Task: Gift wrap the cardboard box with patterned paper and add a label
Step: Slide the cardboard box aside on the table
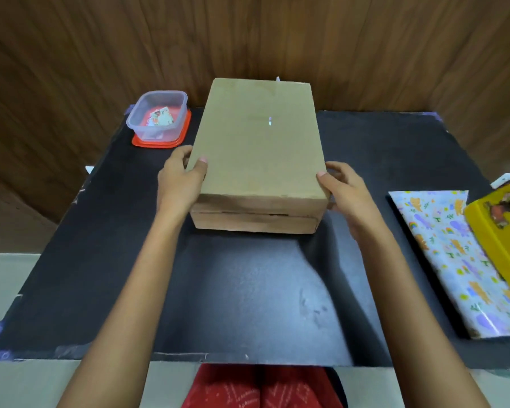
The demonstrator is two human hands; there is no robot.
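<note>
While both hands are gripping it, the cardboard box (pixel 259 148) is sitting mid-table on the black mat (pixel 248 290), its top plain. The left hand (pixel 180 184) is clamping the near-left corner and the right hand (pixel 345 195) the near-right corner, thumbs on top and fingers curling down the sides. Far left, a clear tub (pixel 156 113) is standing on a red lid (pixel 159 144) and holding small printed labels (pixel 161 117), print too small to read. Near right, patterned paper (pixel 442 260) is lying flat under a yellow container (pixel 498 231).
</note>
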